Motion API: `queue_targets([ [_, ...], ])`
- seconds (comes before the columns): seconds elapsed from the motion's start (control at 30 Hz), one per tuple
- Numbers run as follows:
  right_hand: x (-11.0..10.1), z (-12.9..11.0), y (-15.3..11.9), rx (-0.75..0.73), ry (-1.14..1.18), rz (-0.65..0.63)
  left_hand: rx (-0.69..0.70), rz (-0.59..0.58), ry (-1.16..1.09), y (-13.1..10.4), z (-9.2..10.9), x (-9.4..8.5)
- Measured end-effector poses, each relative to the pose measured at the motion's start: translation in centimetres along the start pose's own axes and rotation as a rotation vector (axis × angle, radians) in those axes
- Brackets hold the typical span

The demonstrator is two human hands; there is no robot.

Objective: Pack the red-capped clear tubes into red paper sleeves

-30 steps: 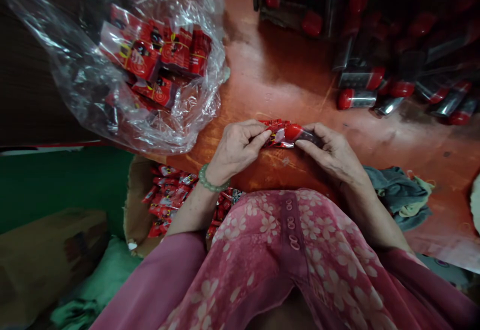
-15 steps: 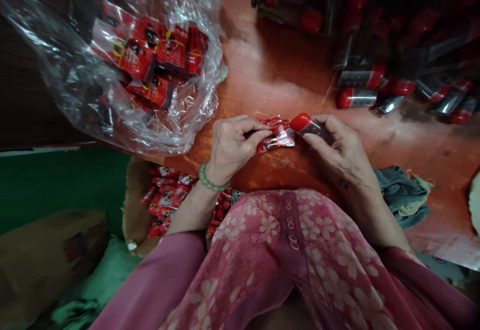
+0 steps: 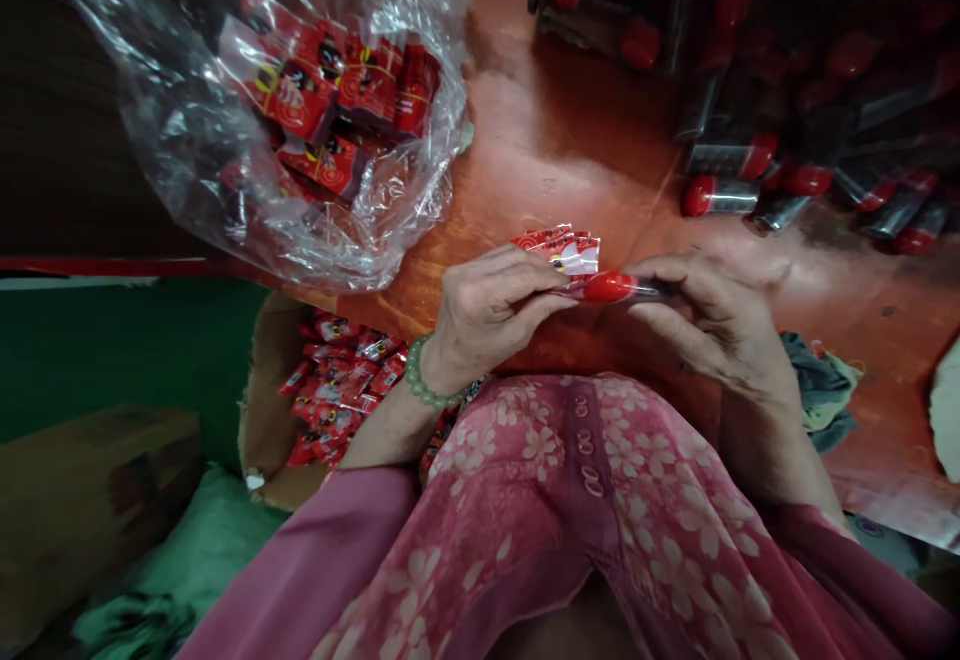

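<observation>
A scuffed orange-red tabletop (image 3: 637,170) spreads beneath and beyond the hands (image 3: 491,310) (image 3: 712,325), glossy with pale light. Far left of them are a dark brown surface (image 3: 60,180) and, nearer the body, a green expanse (image 3: 112,360), floor or wall unclear.

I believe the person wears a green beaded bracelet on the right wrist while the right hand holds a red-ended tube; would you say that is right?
Not quite: the head view shows the green beaded bracelet on the left wrist, not the right. The right hand does hold a red-ended tube.
</observation>
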State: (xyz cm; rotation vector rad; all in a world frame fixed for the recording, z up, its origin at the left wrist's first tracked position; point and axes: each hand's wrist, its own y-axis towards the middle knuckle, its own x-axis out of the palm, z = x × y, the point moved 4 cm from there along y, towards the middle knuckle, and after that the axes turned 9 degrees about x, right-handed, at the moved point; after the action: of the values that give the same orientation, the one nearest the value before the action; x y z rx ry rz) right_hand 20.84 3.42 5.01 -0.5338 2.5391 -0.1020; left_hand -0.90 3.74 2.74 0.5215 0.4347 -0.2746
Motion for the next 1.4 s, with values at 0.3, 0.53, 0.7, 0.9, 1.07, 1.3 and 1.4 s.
queue_targets([
  [0.3, 0.3, -0.5, -1.0, -0.025, -0.323, -0.226, 0.056, -0.179, 0.008, -1.0, 0.3, 1.6],
  [0.53, 0.6, -0.6, -0.2, -0.050, -0.377, -0.345, 0.064, -0.141, -0.086, -2.0, -0.2, 2.2],
  [0.7, 1.1, -0.3, 0.3, -0.056, -0.387, -0.417, -0.039, -0.170, -0.233, -2.3, -0.9, 2.9],
  [0.9, 1.4, -0.6, 0.9, -0.012, -0.292, -0.413, -0.170, -0.233, -0.340, -2.0, -1.2, 2.7],
  [1.07, 1.1, -0.4, 1.5, 0.065, -0.097, -0.384, -0.258, -0.347, -0.407, -1.8, -1.8, 2.4],
  [1.3, 2.0, 1.1, 1.9, 0.211, 0.145, -0.333, -0.321, -0.392, -0.475, -1.1, -2.4, 2.1],
  [1.4, 2.8, 1.9, 1.9, 0.327, 0.337, -0.272, -0.416, -0.384, -0.497, -0.7, -3.0, 2.1],
])
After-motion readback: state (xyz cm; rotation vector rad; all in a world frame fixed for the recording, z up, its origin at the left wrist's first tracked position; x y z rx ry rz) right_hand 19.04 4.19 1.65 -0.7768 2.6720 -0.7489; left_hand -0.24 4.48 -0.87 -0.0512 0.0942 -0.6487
